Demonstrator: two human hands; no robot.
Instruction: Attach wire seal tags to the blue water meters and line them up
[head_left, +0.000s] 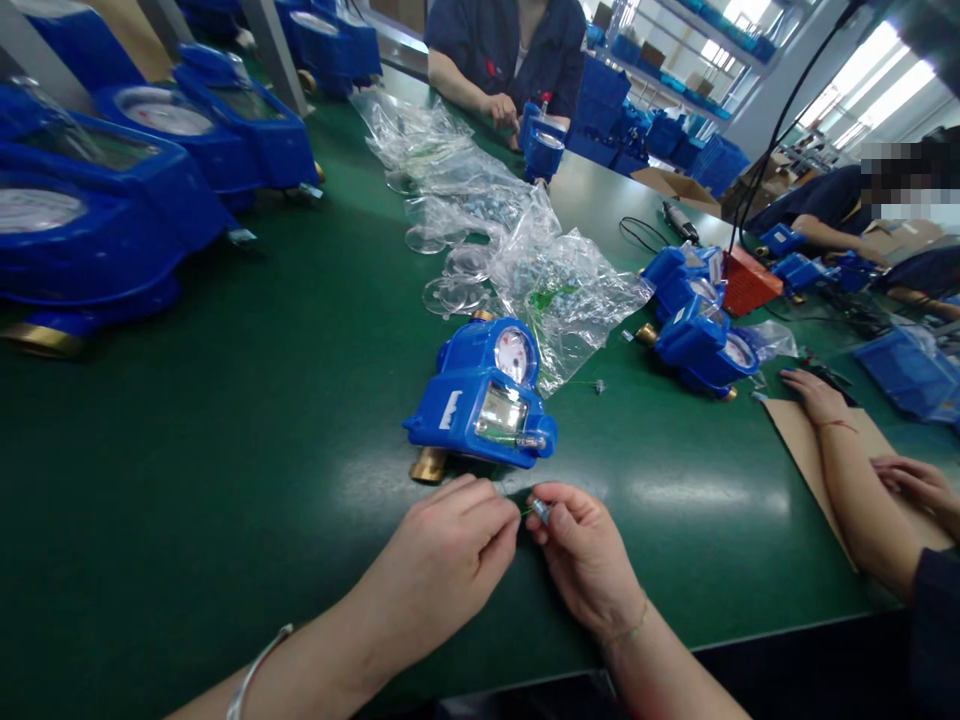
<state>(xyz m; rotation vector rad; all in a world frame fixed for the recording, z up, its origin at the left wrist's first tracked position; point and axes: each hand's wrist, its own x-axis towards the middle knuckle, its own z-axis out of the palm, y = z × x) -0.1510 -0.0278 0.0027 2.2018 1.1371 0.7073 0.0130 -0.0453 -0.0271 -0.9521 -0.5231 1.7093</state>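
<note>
In front of me a blue water meter (480,405) lies on the green tabletop, its round dial and clear window facing up and a brass fitting (429,465) at its lower left. My right hand (589,560) pinches a small grey wire seal (541,511) between thumb and fingertips. From that seal a thin green wire (526,512) runs across to my left hand (450,550), whose fingers are closed on the wire. Both hands are just below the meter's near edge, with the fingertips a short gap apart.
Plastic bags (562,280) of small seals lie beyond the meter. More blue meters stand at left (105,200) and right (697,330). A loose seal (600,386) lies nearby. At right a co-worker's arms (847,470) rest on cardboard (795,450); another person (510,60) sits opposite.
</note>
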